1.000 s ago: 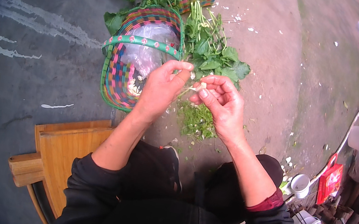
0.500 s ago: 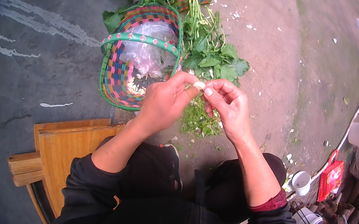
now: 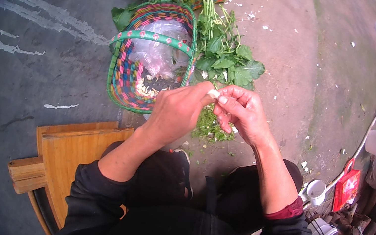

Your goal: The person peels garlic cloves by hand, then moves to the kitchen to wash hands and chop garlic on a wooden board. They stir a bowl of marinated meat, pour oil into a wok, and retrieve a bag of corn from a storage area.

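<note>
- The left hand [image 3: 174, 110] and right hand [image 3: 247, 117] both pinch one white clove [image 3: 213, 93], probably to steady it.
- It is beside the basket's [image 3: 122, 78] right edge; the basket walls seem to keep similar pieces [image 3: 143, 89] together.

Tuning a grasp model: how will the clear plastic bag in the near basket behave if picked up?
Probably floppy: the bag lies crumpled and creased. Likely light for its bulk, since the film looks thin and see-through, though any contents can't be made out. It may snag on the green handle that arches over it in the basket.
</note>
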Tool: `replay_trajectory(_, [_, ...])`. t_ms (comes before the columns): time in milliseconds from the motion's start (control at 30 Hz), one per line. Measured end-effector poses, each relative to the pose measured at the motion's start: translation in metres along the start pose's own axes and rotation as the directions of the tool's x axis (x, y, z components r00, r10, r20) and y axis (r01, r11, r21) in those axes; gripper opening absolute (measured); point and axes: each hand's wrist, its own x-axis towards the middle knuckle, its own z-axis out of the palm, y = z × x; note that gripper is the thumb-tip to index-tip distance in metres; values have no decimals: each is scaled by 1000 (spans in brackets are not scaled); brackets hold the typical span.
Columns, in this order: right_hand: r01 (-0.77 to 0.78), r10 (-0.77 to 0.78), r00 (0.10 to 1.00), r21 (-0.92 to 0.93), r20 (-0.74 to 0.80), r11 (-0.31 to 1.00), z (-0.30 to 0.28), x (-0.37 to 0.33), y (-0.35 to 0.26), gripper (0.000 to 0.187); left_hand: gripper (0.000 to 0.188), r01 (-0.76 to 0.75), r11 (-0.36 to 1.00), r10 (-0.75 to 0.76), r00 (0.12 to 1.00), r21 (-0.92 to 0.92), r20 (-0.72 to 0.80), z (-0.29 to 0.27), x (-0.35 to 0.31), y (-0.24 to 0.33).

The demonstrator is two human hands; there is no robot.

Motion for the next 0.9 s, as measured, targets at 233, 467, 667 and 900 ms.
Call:
replay_trajectory(233, [-99, 101, 995, 54, -26, 994, 2, -1, -1, 11, 17, -40, 997, 36, 997, 59, 66, -2, -3, 2])
replay_trajectory(467, [-151, 172, 979, 176, -109, 973, 6, 1, 9, 5, 20, -54, 990, 48, 998, 131, 51, 9, -10, 6])
replay_trajectory(667, [-140, 180, 968, 222, -172, 965, 10, 1, 12, 5, 18, 248, 963, -224, 956, -108, 191, 5, -5, 7])
replay_trajectory(900, [-73, 64, 993, -90, -98, 993, 6, 0, 4, 13, 13, 280, 954, -261, 952, -110, 157, 3, -3, 5])
